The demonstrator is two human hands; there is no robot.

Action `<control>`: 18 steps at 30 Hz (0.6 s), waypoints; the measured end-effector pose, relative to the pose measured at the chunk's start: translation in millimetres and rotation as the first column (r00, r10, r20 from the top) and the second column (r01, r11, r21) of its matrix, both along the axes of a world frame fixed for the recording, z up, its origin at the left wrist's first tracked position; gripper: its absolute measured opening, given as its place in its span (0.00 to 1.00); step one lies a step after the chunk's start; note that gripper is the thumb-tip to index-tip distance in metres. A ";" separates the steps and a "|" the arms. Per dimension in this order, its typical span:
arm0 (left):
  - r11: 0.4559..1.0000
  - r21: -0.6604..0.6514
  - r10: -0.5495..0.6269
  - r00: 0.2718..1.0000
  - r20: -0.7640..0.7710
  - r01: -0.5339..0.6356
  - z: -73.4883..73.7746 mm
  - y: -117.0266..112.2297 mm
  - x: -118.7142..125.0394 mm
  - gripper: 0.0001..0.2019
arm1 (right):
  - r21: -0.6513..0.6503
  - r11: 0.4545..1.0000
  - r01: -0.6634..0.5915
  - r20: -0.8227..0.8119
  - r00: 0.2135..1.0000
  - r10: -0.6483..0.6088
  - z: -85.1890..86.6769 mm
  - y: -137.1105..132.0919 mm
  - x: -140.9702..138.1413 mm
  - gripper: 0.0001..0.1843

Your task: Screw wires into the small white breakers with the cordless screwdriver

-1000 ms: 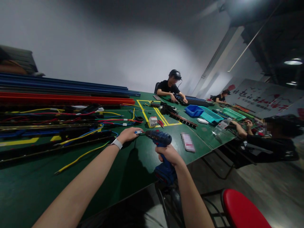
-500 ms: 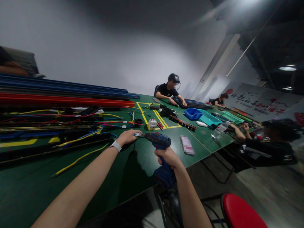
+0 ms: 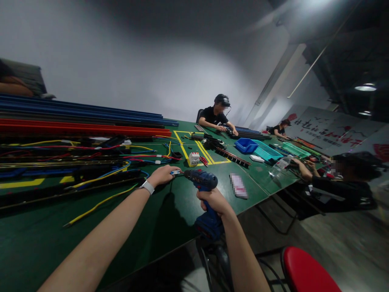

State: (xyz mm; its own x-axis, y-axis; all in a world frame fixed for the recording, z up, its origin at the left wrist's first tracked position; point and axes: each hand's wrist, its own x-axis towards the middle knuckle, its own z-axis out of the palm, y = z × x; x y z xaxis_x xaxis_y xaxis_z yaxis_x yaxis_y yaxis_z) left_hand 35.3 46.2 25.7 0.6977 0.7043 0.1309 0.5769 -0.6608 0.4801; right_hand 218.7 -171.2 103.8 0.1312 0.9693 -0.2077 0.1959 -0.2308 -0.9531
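My right hand (image 3: 214, 201) is wrapped round the grip of a blue cordless drill (image 3: 203, 179), which points left. Its bit reaches a small white-and-blue part (image 3: 175, 172) pinched in the fingers of my left hand (image 3: 162, 175). That part looks like a small terminal or breaker piece, mostly hidden by the fingers. On the table beyond the drill stands a white circuit breaker (image 3: 194, 158) with red marks on top, and short red wires (image 3: 203, 161) lie beside it. A yellow wire (image 3: 100, 206) lies loose to the left of my left wrist.
Long black rails with coloured wires (image 3: 91, 162), an orange rail (image 3: 85, 129) and blue rails (image 3: 82, 107) fill the left. Right of the drill lie a phone-like pixelated object (image 3: 238, 185), a blue bin (image 3: 246, 146) and a teal basket (image 3: 267, 151). Co-workers sit around the table; a red stool (image 3: 306, 269) stands below.
Almost nothing differs. The view has shifted very slightly; the drill stays against the small part in my left fingers. The co-worker across the table has moved their hands a little.
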 end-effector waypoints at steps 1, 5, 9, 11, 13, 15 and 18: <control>1.000 -0.004 0.001 1.000 0.000 -0.001 0.0 0.3 0.1 0.21 | 0.011 1.000 0.002 0.002 1.000 -0.002 -0.3 0.0 0.0 0.06; 1.000 -0.022 0.010 1.000 -0.014 -0.010 0.5 0.9 0.4 0.22 | -0.001 1.000 0.009 -0.004 1.000 -0.009 -0.2 0.0 -0.6 0.07; 1.000 -0.020 0.013 1.000 0.000 -0.013 2.9 -1.8 0.0 0.21 | -0.006 1.000 0.021 0.000 1.000 -0.021 0.4 -0.1 -1.7 0.09; 1.000 -0.015 0.012 1.000 0.012 -0.012 5.0 -4.2 -0.6 0.20 | 0.015 1.000 0.027 -0.007 1.000 -0.027 0.2 0.0 -1.9 0.11; 1.000 -0.018 0.014 1.000 0.017 -0.013 7.4 -6.7 -1.3 0.20 | 0.022 1.000 0.021 -0.013 1.000 -0.021 -0.3 0.3 -1.6 0.11; 1.000 -0.026 0.019 1.000 0.018 -0.018 9.6 -8.7 -1.9 0.21 | 0.014 1.000 0.012 -0.014 1.000 -0.012 -0.9 0.6 -1.0 0.10; 0.999 -0.029 0.022 1.000 0.013 -0.021 12.1 -10.4 -2.2 0.20 | 0.007 1.000 0.011 -0.015 1.000 -0.010 -1.4 0.7 -0.5 0.09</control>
State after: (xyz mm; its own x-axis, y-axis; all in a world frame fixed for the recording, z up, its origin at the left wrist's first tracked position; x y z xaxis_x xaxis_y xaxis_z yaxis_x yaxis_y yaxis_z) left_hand 33.1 35.8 37.8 0.6807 0.7228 0.1193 0.5843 -0.6339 0.5067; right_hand 218.2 -170.6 102.5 0.1383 0.9695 -0.2024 0.1794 -0.2255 -0.9576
